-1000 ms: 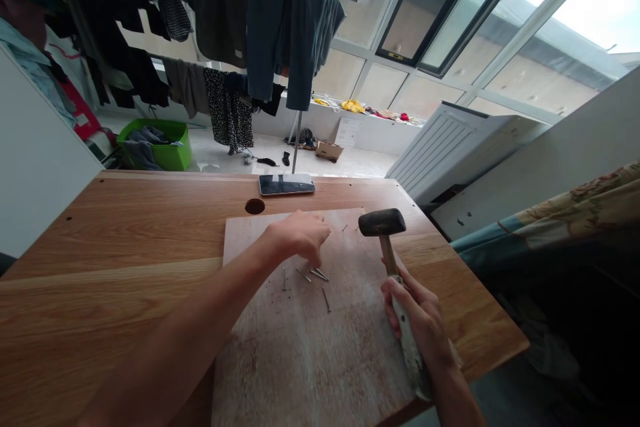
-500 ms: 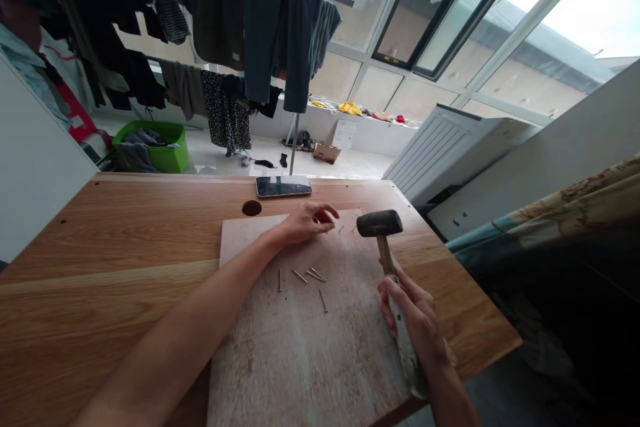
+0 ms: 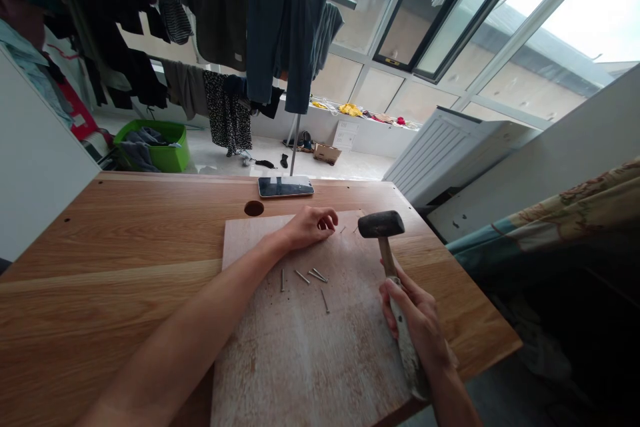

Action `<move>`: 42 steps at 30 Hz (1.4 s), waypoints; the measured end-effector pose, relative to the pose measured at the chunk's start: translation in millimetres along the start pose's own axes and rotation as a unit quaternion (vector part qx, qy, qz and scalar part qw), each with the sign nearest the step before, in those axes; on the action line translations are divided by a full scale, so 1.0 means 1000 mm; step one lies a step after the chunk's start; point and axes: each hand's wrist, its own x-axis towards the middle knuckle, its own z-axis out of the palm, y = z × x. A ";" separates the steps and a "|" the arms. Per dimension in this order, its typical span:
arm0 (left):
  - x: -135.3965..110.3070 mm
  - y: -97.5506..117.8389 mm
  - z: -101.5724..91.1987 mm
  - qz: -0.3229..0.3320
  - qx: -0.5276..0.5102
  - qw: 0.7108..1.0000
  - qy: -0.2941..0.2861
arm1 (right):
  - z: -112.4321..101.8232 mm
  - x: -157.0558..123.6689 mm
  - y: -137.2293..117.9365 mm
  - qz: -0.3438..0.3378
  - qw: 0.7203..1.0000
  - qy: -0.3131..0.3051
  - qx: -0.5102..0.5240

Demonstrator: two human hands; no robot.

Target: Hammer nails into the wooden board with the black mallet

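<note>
My right hand [image 3: 413, 307] is wrapped round the worn handle of a hammer [image 3: 381, 224]. Its dark head is raised above the right side of a pale wooden board [image 3: 310, 353]. Near the board's far edge, my left hand [image 3: 314, 225] is closed, thumb and fingertips together in a pinch. What they hold, if anything, is too small to make out. Just right of those fingertips, small thin nails [image 3: 343, 229] stand in the board. Several loose nails [image 3: 302, 277] lie on the board nearer to me, one of them [image 3: 325, 301] apart from the others.
The board rests on a wooden table [image 3: 125, 267] with a round hole [image 3: 254, 208]. A phone [image 3: 285, 187] lies near the far edge. Beyond are a green tub [image 3: 173, 155] with cloth and hanging clothes [image 3: 265, 27]. A curtain [image 3: 545, 220] hangs at the right.
The fingers of my left hand have curled in closer to the thumb. The hammer stays raised in my right hand, and the view has shifted slightly.
</note>
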 end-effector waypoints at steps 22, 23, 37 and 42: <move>0.002 0.004 -0.004 -0.037 0.020 0.999 -0.020 | 0.031 0.001 -0.026 -0.105 0.956 -0.007 -0.273; 0.002 0.007 -0.007 -0.046 0.025 0.998 -0.024 | 0.030 -0.001 -0.025 -0.100 0.957 -0.009 -0.271; -0.049 0.092 0.000 0.068 0.371 0.887 -0.267 | 0.009 -0.021 -0.002 -0.013 0.986 0.009 -0.164; -0.043 0.077 -0.009 0.053 0.257 0.935 -0.239 | 0.010 -0.021 0.000 0.009 0.995 -0.013 -0.097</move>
